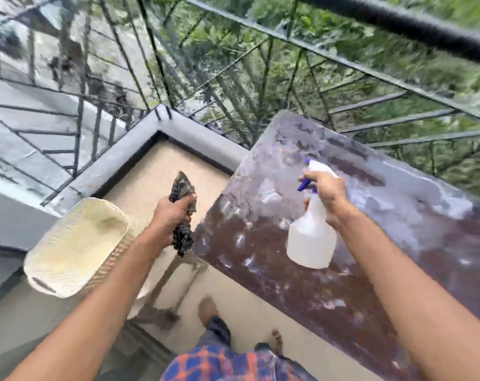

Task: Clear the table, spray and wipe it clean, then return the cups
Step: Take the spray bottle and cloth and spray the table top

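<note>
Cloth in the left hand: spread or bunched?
Bunched: the left hand grips the dark cloth as a crumpled wad, ends poking out above and below.

- Found the table top (pixel 260 270) hard and glossy, dark red-brown, wet-looking, with pale cloudy smears over much of it.
- Noted the spray bottle (pixel 311 243) as translucent white plastic, smooth and matt, with a blue plastic trigger (pixel 304 184).
- Saw the cloth (pixel 181 185) as dark, crumpled fabric, soft and dull.
- Took the basket (pixel 76 243) at near left for cream plastic, ribbed and pierced with small holes.
- Judged the railing (pixel 343 61) at the far side to be thin dark-painted metal, under a matt black handrail (pixel 398 17).
- Found the floor (pixel 161 166) pale beige and matt, the ledge (pixel 194 133) grey-painted and smooth.
- Saw the shirt (pixel 219 364) as checked cloth, blue and orange.
</note>
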`<action>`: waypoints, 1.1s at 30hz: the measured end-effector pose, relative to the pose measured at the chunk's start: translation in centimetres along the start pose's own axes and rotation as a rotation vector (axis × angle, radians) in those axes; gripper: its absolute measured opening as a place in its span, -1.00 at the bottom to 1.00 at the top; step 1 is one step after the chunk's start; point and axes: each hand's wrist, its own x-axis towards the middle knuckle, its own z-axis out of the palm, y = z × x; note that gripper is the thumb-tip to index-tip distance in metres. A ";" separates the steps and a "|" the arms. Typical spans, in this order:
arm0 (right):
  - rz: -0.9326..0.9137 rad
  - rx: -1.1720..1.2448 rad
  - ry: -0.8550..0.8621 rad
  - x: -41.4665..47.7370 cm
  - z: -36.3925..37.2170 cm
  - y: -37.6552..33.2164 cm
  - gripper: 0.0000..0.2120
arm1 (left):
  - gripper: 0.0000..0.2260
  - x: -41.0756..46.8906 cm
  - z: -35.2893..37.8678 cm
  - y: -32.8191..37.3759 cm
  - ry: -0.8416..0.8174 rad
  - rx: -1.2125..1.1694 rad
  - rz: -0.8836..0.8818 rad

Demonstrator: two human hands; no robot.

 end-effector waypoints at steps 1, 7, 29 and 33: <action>0.022 -0.041 0.039 -0.1 -2.0 1.1 -0.85 | -0.85 -0.6 1.5 -0.3 -0.019 0.016 -0.001; 0.066 0.004 0.070 -1.2 -7.3 6.3 -0.62 | -0.81 -1.9 6.4 -2.0 -0.152 0.016 -0.114; 0.097 -0.354 0.303 12.0 6.0 -1.7 -0.73 | -0.90 12.5 10.7 7.0 -0.280 0.068 -0.090; 0.102 -0.395 0.349 13.6 7.0 -2.3 -0.87 | -0.92 13.8 11.8 7.4 -0.292 0.041 -0.097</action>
